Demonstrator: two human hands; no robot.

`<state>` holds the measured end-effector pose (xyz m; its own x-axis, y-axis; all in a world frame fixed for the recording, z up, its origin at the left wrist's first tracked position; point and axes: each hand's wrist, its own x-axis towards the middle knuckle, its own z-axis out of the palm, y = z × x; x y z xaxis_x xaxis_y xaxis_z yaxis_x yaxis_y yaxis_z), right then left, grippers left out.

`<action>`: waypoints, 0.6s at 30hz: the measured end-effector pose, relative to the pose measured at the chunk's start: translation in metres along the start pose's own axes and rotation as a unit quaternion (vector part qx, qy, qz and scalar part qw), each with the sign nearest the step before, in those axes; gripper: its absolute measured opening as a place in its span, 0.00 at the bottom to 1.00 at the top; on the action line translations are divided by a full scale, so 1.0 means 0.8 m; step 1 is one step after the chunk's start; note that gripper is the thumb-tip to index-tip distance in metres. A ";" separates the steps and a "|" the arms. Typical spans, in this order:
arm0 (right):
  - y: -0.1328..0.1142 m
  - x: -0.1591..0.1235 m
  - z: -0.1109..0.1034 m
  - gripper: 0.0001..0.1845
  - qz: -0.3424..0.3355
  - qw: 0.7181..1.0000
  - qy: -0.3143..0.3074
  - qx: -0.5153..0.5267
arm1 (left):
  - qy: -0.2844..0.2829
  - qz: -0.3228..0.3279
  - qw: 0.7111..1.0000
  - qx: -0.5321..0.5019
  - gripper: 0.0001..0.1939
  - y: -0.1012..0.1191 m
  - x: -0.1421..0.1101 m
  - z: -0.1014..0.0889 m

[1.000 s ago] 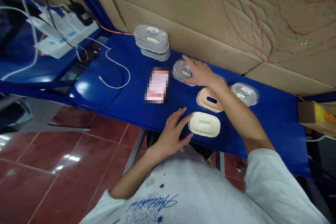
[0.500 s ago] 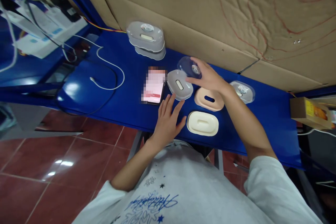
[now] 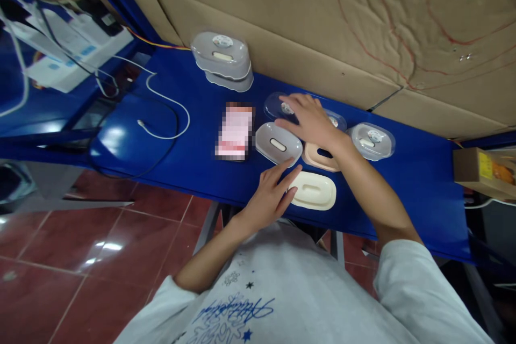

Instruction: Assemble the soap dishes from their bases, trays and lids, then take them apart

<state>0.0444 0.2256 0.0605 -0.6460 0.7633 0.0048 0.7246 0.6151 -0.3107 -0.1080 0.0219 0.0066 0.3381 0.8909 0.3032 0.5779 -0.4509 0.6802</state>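
Note:
My right hand [image 3: 312, 119] is open, thumb and fingers apart, over the right end of a clear plastic lid [image 3: 274, 103] with a round sticker. Just in front of that lid is a grey oval dish [image 3: 269, 142] with a pale slot piece in its middle. My left hand [image 3: 271, 194] reaches in from the front with outstretched fingers, their tips by the grey dish's front edge and the left end of a cream oval tray [image 3: 316, 193]. Partly under my right wrist sits a peach oval piece [image 3: 320, 160] with a dark slot; behind it lies another clear lid [image 3: 337, 119].
A phone [image 3: 236, 131] with a blurred screen lies left of the dish. Stacked grey lidded boxes [image 3: 221, 59] stand at the back; another lidded box [image 3: 373, 142] is at right. A white cable [image 3: 189, 118] curls at left. A cardboard box [image 3: 479, 172] sits at the right edge.
The clear lid has shifted left and my right hand's grip on it has loosened. My left hand has moved right, to the cream tray. The grey dish has turned and come slightly nearer.

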 end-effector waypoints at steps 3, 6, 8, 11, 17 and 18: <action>-0.035 -0.034 0.005 0.46 -0.028 0.999 -0.041 -0.023 | 0.070 0.007 0.997 -0.036 0.27 -0.007 -0.006 -0.007; -0.050 -0.051 0.010 0.44 -0.050 0.996 -0.073 0.004 | 0.162 -0.028 0.986 -0.007 0.28 -0.015 -0.011 -0.012; -0.050 -0.053 0.010 0.38 -0.029 0.997 -0.052 0.053 | 0.198 -0.053 0.978 0.027 0.33 -0.020 -0.011 -0.012; -0.050 -0.057 0.004 0.35 0.007 0.997 -0.016 0.072 | 0.199 -0.075 0.977 0.036 0.40 -0.027 -0.006 -0.008; -0.089 -0.088 0.016 0.51 -0.008 0.997 -0.067 0.034 | 0.230 -0.087 0.969 -0.034 0.34 -0.032 -0.013 -0.005; -0.095 -0.091 0.023 0.52 -0.001 0.997 -0.063 0.034 | 0.220 -0.095 0.970 -0.051 0.33 -0.032 -0.019 -0.004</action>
<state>0.0319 0.1193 0.0665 -0.6763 0.7279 -0.1129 0.7077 0.5994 -0.3740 -0.1307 0.0202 -0.0133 -0.1296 0.9046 0.4061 0.5152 -0.2885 0.8071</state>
